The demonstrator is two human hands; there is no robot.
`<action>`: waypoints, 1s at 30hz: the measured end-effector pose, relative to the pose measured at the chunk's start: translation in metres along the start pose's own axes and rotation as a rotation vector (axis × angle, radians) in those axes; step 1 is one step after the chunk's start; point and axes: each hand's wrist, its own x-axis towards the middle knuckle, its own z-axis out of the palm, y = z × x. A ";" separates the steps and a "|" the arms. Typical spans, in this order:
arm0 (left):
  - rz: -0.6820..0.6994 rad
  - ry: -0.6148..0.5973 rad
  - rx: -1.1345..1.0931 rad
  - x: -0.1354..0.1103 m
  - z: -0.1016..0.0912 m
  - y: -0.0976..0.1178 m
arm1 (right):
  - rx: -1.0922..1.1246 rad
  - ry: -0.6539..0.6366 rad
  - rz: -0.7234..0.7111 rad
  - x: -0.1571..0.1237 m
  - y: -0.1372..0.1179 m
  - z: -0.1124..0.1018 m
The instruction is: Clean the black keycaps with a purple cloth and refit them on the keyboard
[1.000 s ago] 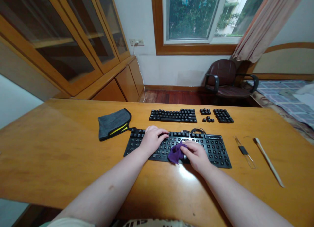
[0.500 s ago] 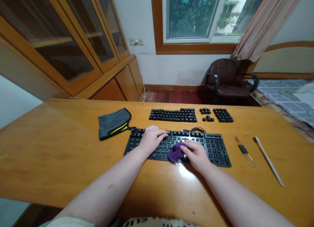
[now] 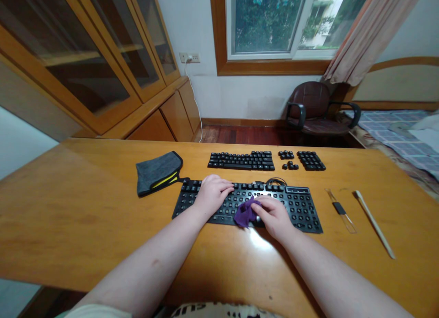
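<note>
A black keyboard [image 3: 300,210] with most of its keycaps off lies on the wooden desk, its switches showing. My left hand [image 3: 213,193] rests over its left-centre part, fingers stretched to the right along the upper rows; some of them are hidden behind the hand. In my right hand [image 3: 274,212] a crumpled purple cloth [image 3: 246,212] is pinched between thumb and fingers. The cloth touches the keyboard's lower middle. A row of keycaps still sits along the keyboard's back edge.
Behind the keyboard lie removed keycaps [image 3: 240,161] in groups, with a number-pad block [image 3: 310,161] at right. A grey folded cloth [image 3: 159,171] is at left. A wire keycap puller [image 3: 339,208] and a thin pale brush [image 3: 373,224] lie at right. A cable [image 3: 276,181] coils behind.
Both hands and the purple cloth keep nearly the same place on the keyboard. The whole view has shifted very slightly.
</note>
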 end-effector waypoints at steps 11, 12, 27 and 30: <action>0.022 0.004 0.024 0.000 0.000 0.003 | 0.012 -0.005 0.000 0.000 -0.001 0.000; 0.024 0.002 0.024 0.000 0.000 0.003 | 0.015 -0.007 0.001 0.000 -0.001 0.000; 0.161 0.016 0.119 -0.004 -0.003 0.013 | 0.016 -0.004 -0.001 0.000 -0.002 0.000; 0.164 0.004 0.130 -0.005 -0.004 0.016 | 0.015 -0.002 0.001 0.000 -0.002 0.000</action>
